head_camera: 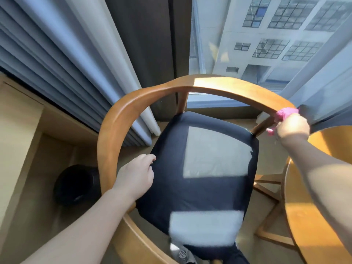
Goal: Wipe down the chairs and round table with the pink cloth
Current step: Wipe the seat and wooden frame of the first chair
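A wooden chair with a curved back rail point(133, 100) and a dark cushioned seat point(200, 168) stands right below me. My right hand point(292, 127) is closed on the pink cloth point(285, 112) and presses it against the right end of the rail. My left hand point(135, 176) rests at the seat's left edge beside the rail, fingers curled against the cushion. The round wooden table point(304, 216) is at the right, partly hidden by my right arm.
A black round bin point(76, 184) stands on the floor left of the chair. Grey curtains point(66, 63) hang behind it and a window point(266, 44) lies straight ahead. A light wooden cabinet point(17, 130) lines the left side. A second wooden rail point(141, 242) shows at the bottom.
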Motion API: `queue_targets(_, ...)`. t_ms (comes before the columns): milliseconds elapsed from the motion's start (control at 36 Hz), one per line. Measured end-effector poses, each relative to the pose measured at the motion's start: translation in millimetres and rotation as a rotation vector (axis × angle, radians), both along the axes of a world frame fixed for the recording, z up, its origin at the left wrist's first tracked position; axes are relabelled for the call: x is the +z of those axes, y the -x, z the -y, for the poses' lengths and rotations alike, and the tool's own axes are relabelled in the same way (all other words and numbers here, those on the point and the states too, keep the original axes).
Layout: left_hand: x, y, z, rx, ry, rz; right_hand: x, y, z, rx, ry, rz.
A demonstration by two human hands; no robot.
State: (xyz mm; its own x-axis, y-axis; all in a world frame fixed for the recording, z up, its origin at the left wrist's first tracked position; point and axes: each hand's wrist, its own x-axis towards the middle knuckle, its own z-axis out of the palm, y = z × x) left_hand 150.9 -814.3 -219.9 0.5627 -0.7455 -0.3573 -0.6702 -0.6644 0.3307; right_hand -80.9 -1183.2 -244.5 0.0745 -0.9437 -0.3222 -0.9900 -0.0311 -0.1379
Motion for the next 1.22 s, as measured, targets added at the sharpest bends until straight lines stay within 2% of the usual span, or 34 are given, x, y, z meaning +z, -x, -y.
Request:
queue_targets(83,5.5,6.2,-9.2,0.015,-0.001,0.026,10.8,-6.6,-25.4,0.039,-0.106,-0.029)
queue_targets(306,12.7,27.8,-41.0,0.135,-0.044,0.182,-3.3,-54.3,-86.0,0.269,-0.084,0.099)
queue_targets(445,6.5,52.3,-63.4,0.263,-0.043,0.26,-9.8,-80.5,-109.3,0.381,-0.175,0.159)
queue_targets(639,-17.7,87.3,-95.5,0.507,-0.103,0.263,-16.0,-84.7,-156.8,0.466,-0.334,0.418)
queue_targets(750,-26.3,95.0,-101.0,0.636,-0.1,0.217,-19.8,-89.2,-180.9,0.55,-0.3,0.537)
queue_targets(889,-34.3,96.4,-94.9,0.741,-0.06,0.199,-20.1,-102.8,-213.2,0.487,-0.465,0.728)
queue_targets(1056,-44.3,97.1,-100.4,0.732,-0.042,0.254,-36.0,-135.5,-250.1,0.403,-0.648,0.86)
queue_targets(1222,-47.8,96.3,-104.4,0.721,-0.045,0.25,-33.2,-180.6,-262.1,0.333,-0.566,0.936)
